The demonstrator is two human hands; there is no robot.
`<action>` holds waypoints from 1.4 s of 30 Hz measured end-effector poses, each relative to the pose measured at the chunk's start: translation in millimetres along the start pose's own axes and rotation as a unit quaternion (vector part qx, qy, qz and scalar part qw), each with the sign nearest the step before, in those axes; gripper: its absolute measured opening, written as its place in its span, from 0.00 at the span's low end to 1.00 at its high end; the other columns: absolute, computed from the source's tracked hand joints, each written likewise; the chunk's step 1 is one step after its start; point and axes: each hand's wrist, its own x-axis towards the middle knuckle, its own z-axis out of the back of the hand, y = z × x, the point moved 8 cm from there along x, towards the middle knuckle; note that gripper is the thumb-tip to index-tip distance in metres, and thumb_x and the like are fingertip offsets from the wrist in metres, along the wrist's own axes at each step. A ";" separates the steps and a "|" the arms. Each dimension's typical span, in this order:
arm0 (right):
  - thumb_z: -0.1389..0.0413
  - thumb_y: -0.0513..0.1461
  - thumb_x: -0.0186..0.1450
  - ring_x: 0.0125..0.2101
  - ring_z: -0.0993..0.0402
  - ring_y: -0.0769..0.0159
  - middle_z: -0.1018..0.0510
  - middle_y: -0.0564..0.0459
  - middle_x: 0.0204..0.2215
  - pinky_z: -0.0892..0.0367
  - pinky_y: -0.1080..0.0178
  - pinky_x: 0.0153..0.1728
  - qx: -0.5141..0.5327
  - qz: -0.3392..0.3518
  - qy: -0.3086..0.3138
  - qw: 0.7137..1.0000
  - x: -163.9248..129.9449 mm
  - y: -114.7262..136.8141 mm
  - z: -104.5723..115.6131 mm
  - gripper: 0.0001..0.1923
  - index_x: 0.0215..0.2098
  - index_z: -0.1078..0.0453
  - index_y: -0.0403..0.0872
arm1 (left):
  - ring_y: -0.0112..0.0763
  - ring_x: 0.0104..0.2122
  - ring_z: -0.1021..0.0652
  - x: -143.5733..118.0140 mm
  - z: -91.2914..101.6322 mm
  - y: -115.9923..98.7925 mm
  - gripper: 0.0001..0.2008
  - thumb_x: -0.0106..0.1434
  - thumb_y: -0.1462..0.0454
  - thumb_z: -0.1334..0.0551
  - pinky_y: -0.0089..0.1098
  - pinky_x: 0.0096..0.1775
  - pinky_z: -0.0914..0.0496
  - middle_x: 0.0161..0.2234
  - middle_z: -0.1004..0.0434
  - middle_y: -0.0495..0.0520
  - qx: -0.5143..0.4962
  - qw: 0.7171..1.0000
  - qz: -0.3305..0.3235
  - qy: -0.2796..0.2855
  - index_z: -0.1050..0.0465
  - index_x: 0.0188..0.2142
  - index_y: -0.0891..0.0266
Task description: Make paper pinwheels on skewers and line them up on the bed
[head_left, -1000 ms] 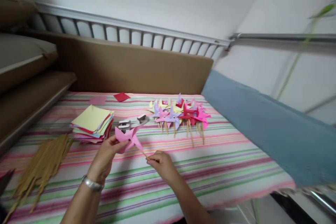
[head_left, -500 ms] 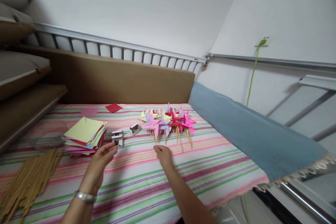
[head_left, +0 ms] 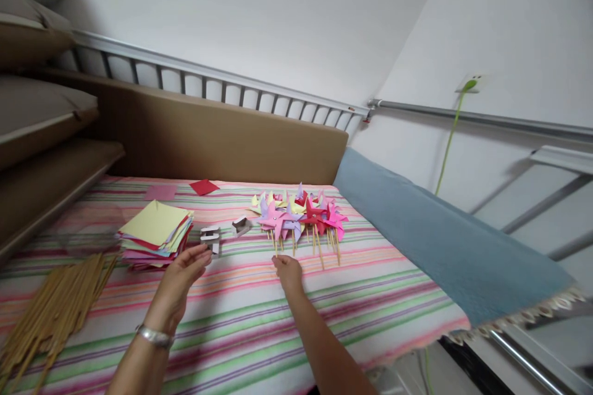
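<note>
My right hand (head_left: 288, 271) is closed in a pinch on the stick of a pink paper pinwheel (head_left: 274, 222), which lies at the near left of a cluster of pinwheels (head_left: 319, 216) in pink, red, lilac and yellow. My left hand (head_left: 188, 268), with a silver bracelet at the wrist, hovers with fingers apart and nothing seen in them. Just beyond its fingertips lies a small open box (head_left: 211, 236); a second small box (head_left: 241, 226) sits to its right. A stack of coloured paper squares (head_left: 155, 225) stands left of the left hand.
Many wooden sticks (head_left: 55, 305) lie at the left on the striped cloth (head_left: 241, 321). A red square (head_left: 204, 187) and a pink square (head_left: 161, 192) lie farther back. A brown board (head_left: 222, 142) closes the far side, cushions (head_left: 46, 111) the left, and a blue cloth (head_left: 417, 222) the right.
The view has shifted slightly, so most things appear a little to the right. My right hand keeps its pinch on the pinwheel's stick; the left stays open near the small box.
</note>
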 end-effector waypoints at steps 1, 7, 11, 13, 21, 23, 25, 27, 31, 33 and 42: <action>0.44 0.46 0.58 0.14 0.41 0.75 0.34 0.61 0.13 0.44 0.69 0.18 -0.005 -0.002 -0.001 1.000 0.4 -1.1 0.3 0.15 0.23 0.29 0.42 | 0.37 0.40 0.24 0.8 0.0 1.1 0.25 0.40 0.58 0.28 0.35 0.43 0.34 0.40 0.22 0.58 -0.003 1.000 0.004 0.004 0.27 0.40 0.62; 0.45 0.46 0.62 0.19 0.34 0.75 0.30 0.60 0.18 0.36 0.68 0.24 -0.033 0.003 -0.009 0.999 2.5 -5.2 0.6 0.15 0.26 0.31 0.42 | 0.33 0.39 0.23 3.8 2.3 3.6 0.25 0.41 0.59 0.27 0.33 0.42 0.34 0.39 0.22 0.55 -0.014 1.000 0.017 0.014 0.27 0.40 0.61; 0.44 0.47 0.59 0.21 0.30 0.71 0.25 0.57 0.20 0.35 0.67 0.25 -0.034 0.018 -0.025 0.999 0.8 -4.9 1.8 0.14 0.27 0.29 0.43 | 0.32 0.39 0.23 4.6 4.0 3.7 0.25 0.41 0.59 0.27 0.33 0.43 0.34 0.39 0.22 0.55 -0.020 1.000 0.017 0.014 0.27 0.40 0.61; 0.43 0.46 0.56 0.22 0.29 0.68 0.23 0.55 0.21 0.36 0.67 0.24 -0.031 0.025 -0.033 0.999 -0.6 -4.1 2.8 0.13 0.27 0.27 0.43 | 0.33 0.39 0.23 4.6 4.0 3.9 0.25 0.41 0.59 0.27 0.33 0.43 0.34 0.40 0.22 0.56 -0.021 0.999 0.018 0.017 0.27 0.40 0.61; 0.46 0.42 0.53 0.24 0.27 0.63 0.21 0.51 0.22 0.36 0.66 0.24 -0.026 0.047 -0.042 0.998 -11.2 1.7 8.9 0.11 0.27 0.26 0.44 | 0.34 0.40 0.23 3.7 4.9 0.1 0.25 0.42 0.58 0.28 0.33 0.43 0.34 0.41 0.22 0.57 -0.015 1.000 0.016 0.017 0.27 0.41 0.61; 0.46 0.42 0.52 0.25 0.26 0.62 0.21 0.51 0.23 0.35 0.65 0.26 -0.025 0.052 -0.044 0.997 -13.5 3.4 10.3 0.11 0.26 0.26 0.44 | 0.34 0.41 0.24 3.0 5.3 -1.9 0.25 0.43 0.58 0.28 0.32 0.43 0.34 0.42 0.22 0.58 -0.015 1.000 0.014 0.018 0.27 0.41 0.61; 0.46 0.42 0.52 0.26 0.25 0.62 0.21 0.51 0.23 0.34 0.65 0.28 -0.024 0.055 -0.045 0.997 -14.8 5.1 11.3 0.10 0.26 0.26 0.44 | 0.34 0.41 0.24 2.0 5.7 -4.1 0.24 0.43 0.58 0.29 0.32 0.43 0.34 0.43 0.23 0.58 -0.015 1.000 0.010 0.019 0.27 0.41 0.61; 0.46 0.42 0.52 0.26 0.25 0.61 0.21 0.50 0.23 0.33 0.64 0.29 -0.023 0.057 -0.048 0.997 -15.6 6.3 12.0 0.10 0.26 0.26 0.44 | 0.35 0.42 0.24 0.7 6.0 -6.4 0.24 0.43 0.58 0.29 0.32 0.44 0.34 0.43 0.23 0.58 -0.018 1.000 0.006 0.018 0.27 0.41 0.61; 0.46 0.44 0.52 0.25 0.26 0.62 0.21 0.51 0.22 0.33 0.65 0.26 -0.020 0.057 -0.054 0.997 -18.0 6.1 13.8 0.12 0.26 0.26 0.45 | 0.39 0.42 0.24 -1.7 6.4 -9.6 0.24 0.41 0.58 0.28 0.36 0.44 0.33 0.41 0.22 0.59 -0.021 1.000 0.000 0.006 0.26 0.39 0.62; 0.46 0.45 0.52 0.24 0.26 0.63 0.21 0.51 0.21 0.34 0.65 0.24 -0.021 0.056 -0.060 0.996 -19.2 4.2 15.1 0.12 0.25 0.26 0.45 | 0.40 0.42 0.23 -2.1 5.6 -10.3 0.24 0.40 0.58 0.27 0.37 0.44 0.33 0.41 0.22 0.60 -0.020 1.000 -0.001 0.002 0.25 0.38 0.62; 0.45 0.46 0.49 0.23 0.27 0.63 0.23 0.53 0.18 0.34 0.65 0.24 -0.027 0.044 -0.071 0.996 -18.8 -0.4 25.2 0.12 0.22 0.28 0.46 | 0.35 0.37 0.23 -11.0 2.7 -17.2 0.23 0.41 0.59 0.28 0.33 0.41 0.34 0.37 0.21 0.57 -0.028 0.999 -0.006 -0.016 0.26 0.38 0.63</action>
